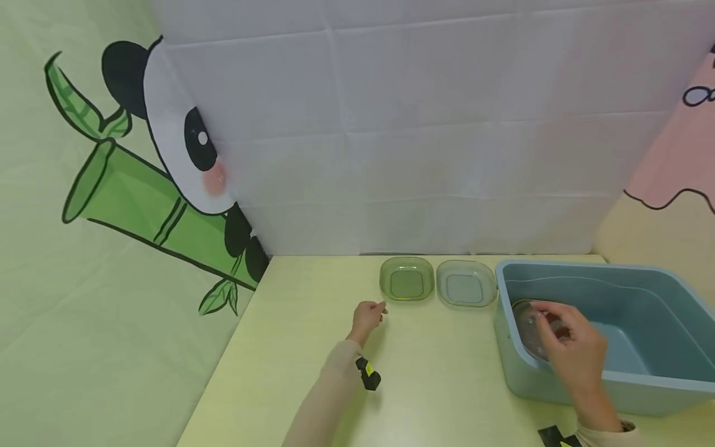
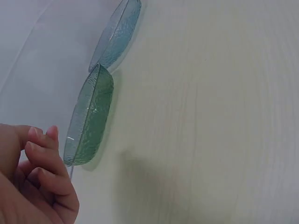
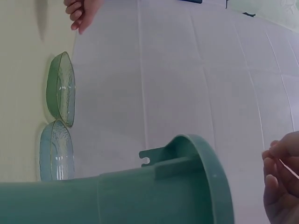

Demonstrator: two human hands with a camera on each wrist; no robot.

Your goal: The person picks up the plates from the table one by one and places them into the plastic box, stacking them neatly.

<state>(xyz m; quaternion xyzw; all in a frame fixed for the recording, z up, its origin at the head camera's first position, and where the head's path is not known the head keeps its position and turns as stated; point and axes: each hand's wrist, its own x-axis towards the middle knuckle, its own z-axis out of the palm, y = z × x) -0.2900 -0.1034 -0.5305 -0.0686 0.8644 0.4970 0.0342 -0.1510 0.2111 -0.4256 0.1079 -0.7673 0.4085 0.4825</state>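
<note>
A green glass dish (image 1: 406, 279) and a pale blue glass dish (image 1: 466, 284) stand side by side at the back of the table. My left hand (image 1: 368, 318) is just in front of the green dish, apart from it, with loosely curled fingers (image 2: 51, 158) and nothing held. On the right is a blue-green plastic tub (image 1: 631, 377). A brownish clear dish (image 1: 525, 320) lies inside at its left end, partly hidden by my right hand (image 1: 575, 347). This hand hovers above the rim with bent fingers (image 3: 273, 186); nothing shows between them in the right wrist view.
The tub's left wall is close beside the blue dish. Behind the table hangs a pale cloth wall (image 1: 391, 155), with a panda print (image 1: 184, 149) at the left. Bare tabletop (image 1: 436, 372) lies between the left arm and the tub.
</note>
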